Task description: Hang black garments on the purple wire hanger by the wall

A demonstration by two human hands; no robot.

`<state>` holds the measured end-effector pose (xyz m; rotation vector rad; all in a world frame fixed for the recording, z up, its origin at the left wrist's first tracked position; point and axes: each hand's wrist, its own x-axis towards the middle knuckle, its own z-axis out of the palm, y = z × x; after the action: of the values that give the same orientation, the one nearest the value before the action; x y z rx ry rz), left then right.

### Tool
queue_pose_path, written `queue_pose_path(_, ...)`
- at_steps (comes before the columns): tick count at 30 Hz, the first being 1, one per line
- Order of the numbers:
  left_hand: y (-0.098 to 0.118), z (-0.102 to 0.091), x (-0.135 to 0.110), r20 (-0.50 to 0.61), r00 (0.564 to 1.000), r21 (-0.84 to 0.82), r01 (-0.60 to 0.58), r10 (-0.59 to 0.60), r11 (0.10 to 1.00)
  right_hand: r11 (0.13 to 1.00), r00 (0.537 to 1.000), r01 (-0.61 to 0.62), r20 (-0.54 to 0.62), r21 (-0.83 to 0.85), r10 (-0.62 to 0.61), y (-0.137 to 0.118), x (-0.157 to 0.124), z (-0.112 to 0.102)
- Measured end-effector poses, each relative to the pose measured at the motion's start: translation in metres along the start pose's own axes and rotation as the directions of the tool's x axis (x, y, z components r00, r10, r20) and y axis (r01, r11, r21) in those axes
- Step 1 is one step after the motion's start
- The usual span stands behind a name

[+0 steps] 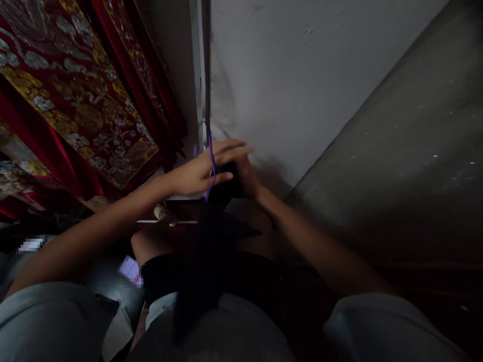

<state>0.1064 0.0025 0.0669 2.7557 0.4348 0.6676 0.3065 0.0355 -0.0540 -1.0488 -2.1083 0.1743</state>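
Observation:
My left hand (198,175) reaches in from the left, its fingers stretched out and the thumb apart, over a black bundle (230,183) of what may be cloth or strands. A thin purple cord (212,153) runs down across this hand from a spot by the wall edge. On the bundle's other side is my right hand (247,176), its fingers raised near the left fingertips; they are blurred and partly hidden. Below both hands, a dark pointed mass (215,236) hangs over the lap, too dark to make out.
Red drapery (75,100) with gold and silver embroidery hangs at left. A pale wall panel (302,75) stands close in front, and a darker surface (407,161) slopes on the right. A round beige object (162,212) lies near the knee. A lit phone (130,270) is lower left.

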Motion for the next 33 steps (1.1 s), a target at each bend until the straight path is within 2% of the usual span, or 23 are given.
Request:
queue_pose_path(2, -0.020, -0.022, -0.008, -0.111, 0.980, 0.000, 0.164, -0.163, 0.987, 0.992, 0.986, -0.072, -0.159, -0.100, 0.056, 0.017, 0.001, -0.020)
queue_pose_path(3, -0.029, -0.035, -0.015, -0.174, 0.946, -0.040, 0.272, -0.275, 0.961, 0.982, 0.967, -0.123, -0.240, -0.142, 0.087, 0.023, 0.002, -0.031)
queue_pose_path(5, -0.042, -0.060, -0.031, -0.283, 0.815, -0.210, 0.461, -0.505, 0.862, 0.956, 0.928, -0.218, -0.346, -0.197, 0.141, 0.028, 0.004, -0.053)
queue_pose_path(6, -0.044, -0.071, -0.040, -0.334, 0.743, -0.302, 0.498, -0.580, 0.813, 0.945, 0.909, -0.252, -0.385, -0.210, 0.157, 0.026, 0.006, -0.063)
queue_pose_path(7, -0.044, -0.079, -0.049, -0.389, 0.689, -0.362, 0.497, -0.612, 0.789, 0.937, 0.897, -0.273, -0.411, -0.219, 0.165, 0.023, 0.009, -0.072)
queue_pose_path(8, -0.040, -0.086, -0.058, -0.457, 0.659, -0.363, 0.474, -0.597, 0.802, 0.933, 0.890, -0.282, -0.423, -0.224, 0.167, 0.019, 0.012, -0.078)
queue_pose_path(9, -0.034, -0.090, -0.065, -0.532, 0.660, -0.292, 0.445, -0.530, 0.847, 0.933, 0.890, -0.280, -0.425, -0.226, 0.164, 0.013, 0.016, -0.083)
queue_pose_path(10, -0.028, -0.090, -0.072, -0.585, 0.692, -0.150, 0.419, -0.422, 0.895, 0.937, 0.894, -0.268, -0.419, -0.224, 0.156, 0.007, 0.020, -0.085)
queue_pose_path(11, -0.020, -0.088, -0.077, -0.592, 0.749, 0.040, 0.397, -0.299, 0.917, 0.943, 0.901, -0.250, -0.410, -0.218, 0.144, 0.001, 0.024, -0.086)
queue_pose_path(12, -0.013, -0.082, -0.080, -0.544, 0.818, 0.242, 0.364, -0.185, 0.900, 0.950, 0.908, -0.229, -0.398, -0.212, 0.131, -0.004, 0.028, -0.084)
queue_pose_path(13, -0.007, -0.073, -0.083, -0.450, 0.886, 0.414, 0.316, -0.110, 0.853, 0.955, 0.915, -0.211, -0.386, -0.207, 0.119, -0.009, 0.032, -0.081)
queue_pose_path(14, -0.001, -0.061, -0.083, -0.332, 0.939, 0.533, 0.263, -0.088, 0.804, 0.958, 0.920, -0.197, -0.376, -0.206, 0.109, -0.013, 0.034, -0.077)
queue_pose_path(15, 0.003, -0.047, -0.083, -0.211, 0.971, 0.602, 0.219, -0.112, 0.768, 0.959, 0.926, -0.188, -0.365, -0.211, 0.101, -0.016, 0.036, -0.073)
queue_pose_path(16, 0.006, -0.031, -0.082, -0.105, 0.979, 0.631, 0.200, -0.173, 0.750, 0.958, 0.930, -0.184, -0.353, -0.218, 0.098, -0.018, 0.036, -0.068)
queue_pose_path(17, 0.008, -0.014, -0.079, -0.026, 0.968, 0.638, 0.209, -0.251, 0.742, 0.956, 0.935, -0.185, -0.342, -0.229, 0.099, -0.019, 0.034, -0.063)
queue_pose_path(18, 0.009, 0.003, -0.077, 0.030, 0.942, 0.638, 0.241, -0.335, 0.732, 0.952, 0.939, -0.189, -0.327, -0.241, 0.104, -0.018, 0.032, -0.060)
queue_pose_path(20, 0.006, 0.034, -0.073, 0.062, 0.870, 0.646, 0.339, -0.490, 0.684, 0.944, 0.952, -0.193, -0.284, -0.267, 0.114, -0.015, 0.024, -0.055)
queue_pose_path(22, -0.001, 0.061, -0.071, 0.030, 0.806, 0.650, 0.433, -0.591, 0.624, 0.942, 0.969, -0.171, -0.223, -0.288, 0.108, -0.009, 0.017, -0.054)
queue_pose_path(24, -0.013, 0.084, -0.071, -0.026, 0.767, 0.621, 0.515, -0.641, 0.591, 0.948, 0.984, -0.124, -0.160, -0.295, 0.078, -0.004, 0.012, -0.057)
queue_pose_path(26, -0.024, 0.107, -0.074, -0.075, 0.746, 0.549, 0.585, -0.662, 0.597, 0.957, 0.992, -0.075, -0.116, -0.279, 0.044, -0.001, 0.008, -0.057)
queue_pose_path(28, -0.032, 0.130, -0.080, -0.138, 0.745, 0.438, 0.637, -0.653, 0.635, 0.973, 0.994, -0.045, -0.109, -0.227, 0.021, 0.000, 0.004, -0.050)
queue_pose_path(31, -0.036, 0.167, -0.088, -0.330, 0.748, 0.183, 0.649, -0.576, 0.738, 0.998, 0.972, -0.059, -0.229, -0.016, 0.054, -0.005, -0.014, -0.017)
queue_pose_path(33, -0.032, 0.190, -0.092, -0.501, 0.698, -0.004, 0.590, -0.512, 0.807, 0.965, 0.904, -0.128, -0.373, 0.228, 0.208, -0.013, -0.035, 0.020)
